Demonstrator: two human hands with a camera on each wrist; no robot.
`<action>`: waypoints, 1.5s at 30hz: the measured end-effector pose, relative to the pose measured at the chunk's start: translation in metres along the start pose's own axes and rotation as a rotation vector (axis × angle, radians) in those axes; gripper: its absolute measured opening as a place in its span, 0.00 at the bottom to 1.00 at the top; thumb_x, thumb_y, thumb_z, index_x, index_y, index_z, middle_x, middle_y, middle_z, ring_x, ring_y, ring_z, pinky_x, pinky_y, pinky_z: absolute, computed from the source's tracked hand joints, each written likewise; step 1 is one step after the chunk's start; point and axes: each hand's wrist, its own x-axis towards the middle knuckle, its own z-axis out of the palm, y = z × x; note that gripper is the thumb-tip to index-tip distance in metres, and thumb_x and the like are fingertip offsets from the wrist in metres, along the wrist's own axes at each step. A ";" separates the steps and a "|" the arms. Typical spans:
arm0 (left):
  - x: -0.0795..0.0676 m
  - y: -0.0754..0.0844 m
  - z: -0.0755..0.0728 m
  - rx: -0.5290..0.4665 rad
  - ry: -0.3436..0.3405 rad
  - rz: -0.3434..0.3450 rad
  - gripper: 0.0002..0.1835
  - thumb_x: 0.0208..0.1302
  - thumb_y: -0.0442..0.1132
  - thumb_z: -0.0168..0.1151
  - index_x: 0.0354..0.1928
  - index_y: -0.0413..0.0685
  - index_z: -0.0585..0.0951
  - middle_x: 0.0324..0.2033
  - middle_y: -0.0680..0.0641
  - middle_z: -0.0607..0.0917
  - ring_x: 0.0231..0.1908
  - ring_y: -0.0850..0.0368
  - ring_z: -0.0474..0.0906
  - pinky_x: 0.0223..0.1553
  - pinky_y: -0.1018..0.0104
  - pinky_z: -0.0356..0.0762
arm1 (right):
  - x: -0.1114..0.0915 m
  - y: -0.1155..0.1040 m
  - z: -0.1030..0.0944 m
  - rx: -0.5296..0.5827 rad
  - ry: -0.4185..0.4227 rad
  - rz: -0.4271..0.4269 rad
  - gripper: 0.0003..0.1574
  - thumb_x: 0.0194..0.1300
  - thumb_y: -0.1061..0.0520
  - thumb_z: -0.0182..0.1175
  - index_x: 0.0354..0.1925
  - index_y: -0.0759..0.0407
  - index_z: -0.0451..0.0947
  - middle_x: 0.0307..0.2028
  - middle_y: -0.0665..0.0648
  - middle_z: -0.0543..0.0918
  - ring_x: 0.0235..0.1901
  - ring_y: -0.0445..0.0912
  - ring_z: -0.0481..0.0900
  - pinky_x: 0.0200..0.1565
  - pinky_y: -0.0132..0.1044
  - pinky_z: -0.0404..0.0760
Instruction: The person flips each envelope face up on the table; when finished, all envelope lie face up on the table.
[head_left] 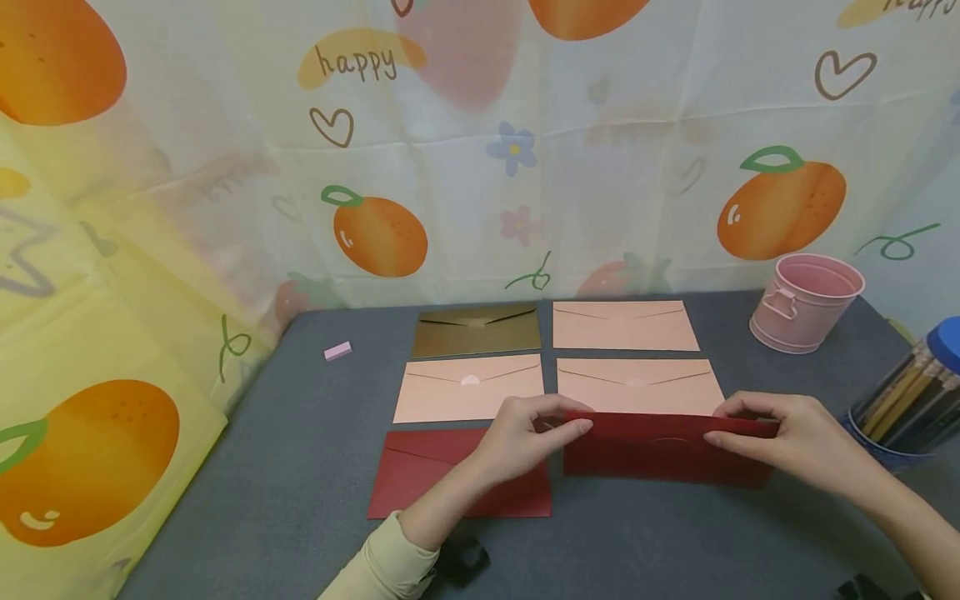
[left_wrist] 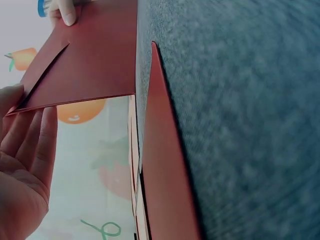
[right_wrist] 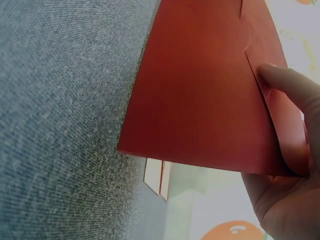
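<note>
A dark red envelope (head_left: 667, 450) stands tilted up off the table at the right of the front row, its lower edge close to the cloth. My left hand (head_left: 517, 437) pinches its top left corner, thumb in front and fingers behind. The top right corner is pinched by my right hand (head_left: 795, 433) in the same way. In the right wrist view the flap of this red envelope (right_wrist: 200, 95) faces the thumb. Another red envelope (head_left: 420, 475) lies flat to the left, partly under my left forearm. Behind the raised one lies a pink envelope (head_left: 637, 383), its front edge hidden.
Farther back lie a gold envelope (head_left: 480, 333) and two more pink envelopes, one at back right (head_left: 622, 325), one at left (head_left: 442, 396). A pink bucket (head_left: 798, 312) and a pencil holder (head_left: 892, 425) stand at right. A small pink block (head_left: 337, 351) lies at left.
</note>
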 end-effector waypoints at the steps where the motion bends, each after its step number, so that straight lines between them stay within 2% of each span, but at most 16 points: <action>1: 0.000 0.000 0.000 -0.007 0.008 -0.022 0.10 0.66 0.41 0.65 0.48 0.52 0.86 0.35 0.57 0.87 0.32 0.65 0.82 0.37 0.67 0.81 | 0.001 0.000 0.000 0.000 -0.008 0.013 0.09 0.55 0.50 0.73 0.32 0.41 0.81 0.25 0.43 0.82 0.25 0.39 0.77 0.24 0.32 0.73; 6: 0.000 -0.001 0.000 -0.042 0.021 -0.102 0.11 0.65 0.43 0.65 0.49 0.55 0.86 0.33 0.58 0.86 0.31 0.62 0.82 0.36 0.66 0.80 | 0.005 0.001 -0.002 -0.010 -0.040 0.074 0.12 0.54 0.46 0.74 0.34 0.44 0.81 0.25 0.44 0.83 0.26 0.40 0.78 0.27 0.33 0.72; 10: 0.000 -0.002 0.000 -0.066 0.013 -0.131 0.12 0.65 0.43 0.66 0.50 0.54 0.85 0.32 0.56 0.86 0.30 0.62 0.83 0.36 0.67 0.80 | 0.007 0.004 -0.001 0.001 -0.064 0.093 0.15 0.54 0.45 0.74 0.36 0.47 0.80 0.26 0.45 0.83 0.26 0.41 0.79 0.28 0.33 0.75; 18: -0.001 -0.004 0.000 -0.075 -0.020 -0.201 0.13 0.64 0.40 0.67 0.50 0.54 0.84 0.30 0.52 0.87 0.24 0.55 0.83 0.34 0.67 0.80 | 0.009 0.010 0.006 0.008 -0.105 0.111 0.17 0.55 0.44 0.73 0.38 0.49 0.79 0.27 0.47 0.82 0.26 0.41 0.79 0.27 0.35 0.77; 24: -0.001 -0.006 0.000 -0.003 -0.033 -0.236 0.13 0.64 0.38 0.67 0.50 0.52 0.84 0.29 0.54 0.85 0.22 0.59 0.82 0.33 0.68 0.80 | 0.011 0.015 0.012 0.003 -0.129 0.089 0.16 0.55 0.45 0.73 0.38 0.48 0.79 0.27 0.46 0.81 0.24 0.40 0.78 0.25 0.34 0.75; 29: -0.001 -0.009 0.000 0.069 -0.058 -0.251 0.13 0.63 0.37 0.68 0.49 0.50 0.84 0.28 0.56 0.83 0.22 0.61 0.82 0.30 0.70 0.80 | 0.013 0.020 0.014 -0.026 -0.146 0.052 0.15 0.56 0.45 0.72 0.38 0.47 0.79 0.30 0.45 0.80 0.25 0.38 0.75 0.26 0.33 0.73; 34: -0.001 -0.012 0.000 0.141 -0.085 -0.235 0.13 0.62 0.38 0.68 0.49 0.49 0.84 0.25 0.57 0.83 0.22 0.64 0.80 0.27 0.72 0.76 | 0.013 0.023 0.017 -0.018 -0.178 0.042 0.16 0.57 0.45 0.71 0.40 0.48 0.79 0.32 0.47 0.79 0.27 0.38 0.75 0.26 0.33 0.74; 45: -0.001 -0.016 -0.001 0.269 -0.155 -0.211 0.16 0.60 0.36 0.70 0.51 0.46 0.83 0.32 0.56 0.82 0.29 0.69 0.74 0.32 0.75 0.75 | 0.012 0.029 0.019 -0.066 -0.225 0.017 0.23 0.56 0.43 0.71 0.48 0.49 0.80 0.37 0.45 0.79 0.33 0.36 0.72 0.30 0.32 0.73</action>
